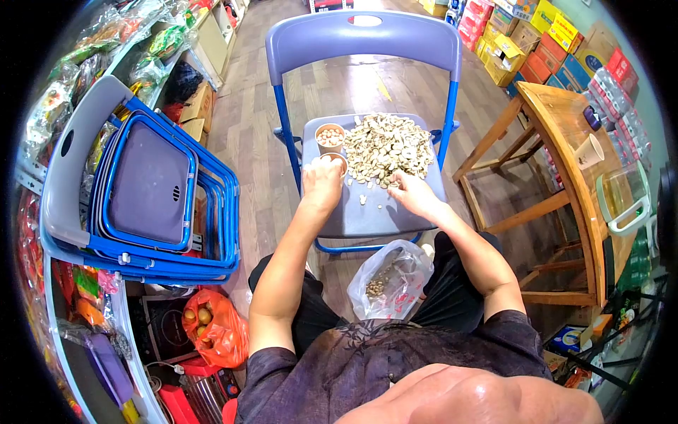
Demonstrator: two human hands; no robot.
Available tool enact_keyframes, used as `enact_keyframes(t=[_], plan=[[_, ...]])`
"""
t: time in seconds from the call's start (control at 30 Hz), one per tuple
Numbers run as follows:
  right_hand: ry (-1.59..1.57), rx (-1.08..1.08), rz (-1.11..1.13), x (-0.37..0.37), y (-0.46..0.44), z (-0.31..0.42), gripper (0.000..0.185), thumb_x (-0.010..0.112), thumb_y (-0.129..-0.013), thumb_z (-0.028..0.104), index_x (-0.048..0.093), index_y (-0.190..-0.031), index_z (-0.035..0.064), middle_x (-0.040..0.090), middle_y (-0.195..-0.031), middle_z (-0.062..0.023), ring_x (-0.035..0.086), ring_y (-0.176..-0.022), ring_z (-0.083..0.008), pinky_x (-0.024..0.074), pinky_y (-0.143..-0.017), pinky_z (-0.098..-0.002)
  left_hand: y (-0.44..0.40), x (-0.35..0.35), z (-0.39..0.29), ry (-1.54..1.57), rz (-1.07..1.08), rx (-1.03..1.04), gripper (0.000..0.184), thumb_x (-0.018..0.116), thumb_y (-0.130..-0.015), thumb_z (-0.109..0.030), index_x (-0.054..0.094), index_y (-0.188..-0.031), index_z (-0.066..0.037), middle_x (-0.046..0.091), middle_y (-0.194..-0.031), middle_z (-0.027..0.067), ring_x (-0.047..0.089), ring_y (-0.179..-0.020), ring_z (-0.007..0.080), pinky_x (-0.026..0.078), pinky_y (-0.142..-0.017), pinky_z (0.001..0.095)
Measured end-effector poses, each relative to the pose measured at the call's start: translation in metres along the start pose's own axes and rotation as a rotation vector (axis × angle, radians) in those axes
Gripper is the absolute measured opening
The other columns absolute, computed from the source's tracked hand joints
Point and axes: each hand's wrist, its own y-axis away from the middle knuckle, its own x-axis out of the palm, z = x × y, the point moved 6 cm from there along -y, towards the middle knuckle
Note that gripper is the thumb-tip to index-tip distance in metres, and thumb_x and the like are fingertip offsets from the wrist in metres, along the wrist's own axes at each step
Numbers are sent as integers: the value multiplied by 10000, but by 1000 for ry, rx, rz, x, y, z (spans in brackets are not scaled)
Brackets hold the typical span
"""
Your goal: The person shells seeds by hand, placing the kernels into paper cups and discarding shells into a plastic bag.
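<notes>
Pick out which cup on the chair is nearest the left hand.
The front cup, its rim partly hidden by the left hand; the rear cup stands farther from that hand, its whole rim in view.

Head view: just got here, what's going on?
Someone is working by hand over a blue-framed grey folding chair. The left hand is at the nearer brown paper cup; the right hand is at the near edge of a heap of pale, nut-like pieces. Whether either holds one is unclear. The farther brown paper cup holds small tan pieces. A translucent plastic bag with some bits inside sits this side of the chair.
</notes>
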Motion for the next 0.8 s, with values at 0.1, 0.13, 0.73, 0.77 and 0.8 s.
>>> enact_keyframes(t=[0.1, 0.13, 0.73, 0.77, 0.8], plan=[[-951, 395, 286, -5, 7, 18, 172, 590, -911, 228, 585, -996, 79, 478, -658, 37, 409, -535, -65, 339, -447, -239, -3, -19, -14, 48, -92, 10, 73, 638, -756, -81, 638, -829, -82, 621, -869, 96, 605, -869, 296, 474, -774, 418], [-1232, 387, 330, -4, 8, 21, 113, 574, -932, 190, 587, -994, 96, 431, -652, 73, 335, -527, -16, 249, -407, -185, -3, -31, -23, 94, -203, 51, 86, 629, -758, -77, 632, -844, -81, 607, -875, 89, 591, -869, 292, 457, -773, 413], [-1815, 598, 205, 22, 13, 14, 309, 540, -938, 360, 640, -1000, 75, 672, -930, -37, 643, -856, -180, 521, -790, -337, 20, -3, -122, 371, -179, 470, 170, 646, -772, -140, 626, -937, -105, 611, -972, 68, 565, -952, 247, 405, -840, 396], [-1817, 600, 204, 24, 12, 12, 309, 540, -938, 360, 640, -1000, 75, 672, -930, -37, 643, -856, -180, 521, -790, -337, 20, -4, -122, 385, -176, 464, 174, 651, -765, -134, 624, -935, -106, 613, -970, 71, 568, -950, 251, 407, -835, 398], [-1822, 580, 175, 24, 9, 10, 298, 533, -942, 358, 638, -981, 83, 667, -920, -30, 640, -839, -168, 521, -782, -333, 18, -7, -123, 386, -175, 465, 174, 651, -765, -134, 624, -935, -106, 613, -970, 71, 568, -950, 251, 407, -835, 398]])
